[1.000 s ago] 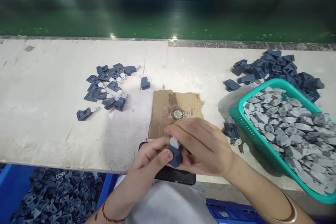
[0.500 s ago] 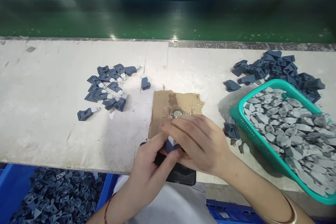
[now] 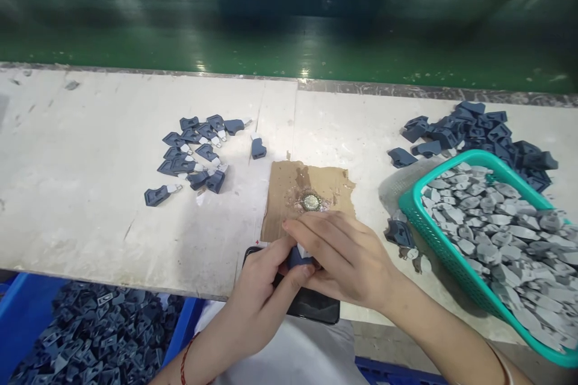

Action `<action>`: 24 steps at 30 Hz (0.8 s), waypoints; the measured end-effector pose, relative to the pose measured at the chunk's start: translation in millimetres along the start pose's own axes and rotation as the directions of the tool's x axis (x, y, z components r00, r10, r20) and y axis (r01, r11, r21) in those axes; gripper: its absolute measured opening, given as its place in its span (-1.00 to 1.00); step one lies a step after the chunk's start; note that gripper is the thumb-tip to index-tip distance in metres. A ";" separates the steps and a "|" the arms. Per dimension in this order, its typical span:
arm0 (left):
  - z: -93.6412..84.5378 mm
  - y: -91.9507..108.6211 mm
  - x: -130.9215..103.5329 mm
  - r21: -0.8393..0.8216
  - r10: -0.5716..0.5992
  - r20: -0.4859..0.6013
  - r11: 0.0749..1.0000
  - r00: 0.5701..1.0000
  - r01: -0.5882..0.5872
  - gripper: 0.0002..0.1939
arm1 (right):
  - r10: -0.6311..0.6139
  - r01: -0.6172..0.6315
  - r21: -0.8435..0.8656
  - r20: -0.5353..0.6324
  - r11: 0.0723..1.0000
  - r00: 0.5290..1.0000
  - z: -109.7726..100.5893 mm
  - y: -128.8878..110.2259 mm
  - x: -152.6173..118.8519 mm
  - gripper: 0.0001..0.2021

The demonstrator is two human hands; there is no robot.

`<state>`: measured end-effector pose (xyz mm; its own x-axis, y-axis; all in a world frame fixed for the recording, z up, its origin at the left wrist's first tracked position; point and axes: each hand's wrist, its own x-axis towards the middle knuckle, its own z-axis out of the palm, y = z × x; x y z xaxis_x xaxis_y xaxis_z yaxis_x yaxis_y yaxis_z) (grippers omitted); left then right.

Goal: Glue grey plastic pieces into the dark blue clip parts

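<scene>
Between my two hands is a dark blue plastic part (image 3: 295, 257) with a light grey piece at its upper end. My left hand (image 3: 266, 283) grips the blue part with thumb and fingers. My right hand (image 3: 345, 252) is closed over the grey piece, its fingers hiding much of it. Just beyond my fingers lies a brown cardboard sheet (image 3: 277, 204) with a small round metal disc (image 3: 311, 202) in a wet patch. A black phone (image 3: 316, 305) lies beneath my hands, partly covered by them.
Joined blue-and-grey parts (image 3: 180, 162) lie at left. At right are loose blue parts (image 3: 474, 126) and a teal basket (image 3: 445, 264) of grey pieces. A blue bin (image 3: 187, 319) of blue parts stands lower left; a green belt (image 3: 180, 36) runs behind.
The view has shifted, so the table's contents appear slightly lower and more of the far blue crate shows. Both hands keep nearly the same hold, and the metal disc is more fully visible.
</scene>
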<state>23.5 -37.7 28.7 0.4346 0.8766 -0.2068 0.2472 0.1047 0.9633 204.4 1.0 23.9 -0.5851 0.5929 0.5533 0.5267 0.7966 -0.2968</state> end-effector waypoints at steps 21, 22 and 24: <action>-131.6 -75.6 4.6 0.762 0.310 -0.514 0.593 0.800 0.260 0.01 | 0.402 -0.445 -0.103 0.638 0.890 0.657 91.2 71.0 140.1 0.48; -135.8 -77.7 7.3 0.755 0.315 -0.514 0.607 0.798 0.247 0.02 | 0.362 -0.407 -0.083 0.636 0.910 0.681 103.7 73.2 149.9 0.45; -147.9 -82.1 11.6 0.746 0.318 -0.506 0.628 0.802 0.222 0.05 | 0.263 -0.315 -0.027 0.622 0.949 0.738 125.9 72.7 166.6 0.35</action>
<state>-119.9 33.3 -27.4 -0.0114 0.9738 0.2273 0.8980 -0.0900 0.4308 67.5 172.5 -3.5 -0.6768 0.7199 -0.1539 0.7008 0.5659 -0.4344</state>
